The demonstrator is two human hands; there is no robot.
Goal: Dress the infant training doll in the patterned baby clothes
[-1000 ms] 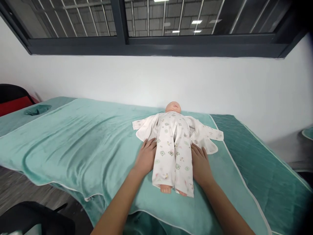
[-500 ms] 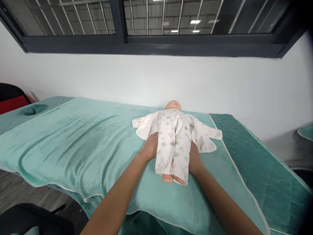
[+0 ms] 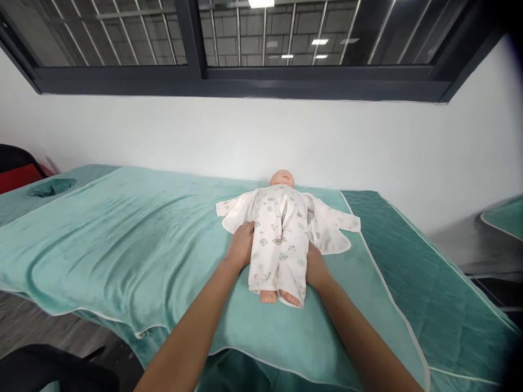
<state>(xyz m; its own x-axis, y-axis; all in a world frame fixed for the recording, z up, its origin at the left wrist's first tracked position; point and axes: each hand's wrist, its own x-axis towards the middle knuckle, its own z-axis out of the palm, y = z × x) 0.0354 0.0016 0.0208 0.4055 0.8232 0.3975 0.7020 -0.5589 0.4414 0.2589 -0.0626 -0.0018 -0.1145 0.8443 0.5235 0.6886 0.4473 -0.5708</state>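
A baby doll point(image 3: 282, 177) lies on its back on the green blanket, its head toward the wall. It has on white printed trousers point(image 3: 279, 245), with both bare feet point(image 3: 268, 296) showing below the cuffs. A white printed baby top point(image 3: 330, 231) is spread open to both sides, its sleeves stretched outward. My left hand point(image 3: 242, 245) is closed at the left side of the trousers, fingertips hidden by the cloth. On the opposite side, my right hand point(image 3: 317, 267) is curled against the trouser leg, its fingers mostly tucked out of sight.
The light green blanket point(image 3: 122, 234) covers a bed with a darker green quilted cover point(image 3: 412, 272) at the right. A face hole point(image 3: 52, 188) is at the bed's left end. Behind stands a white wall point(image 3: 163, 133) under a window. A black chair point(image 3: 57, 370) is at the lower left.
The whole view has shifted slightly, so the doll and hands appear a little further left. Both hands stay at the sides of the trousers.
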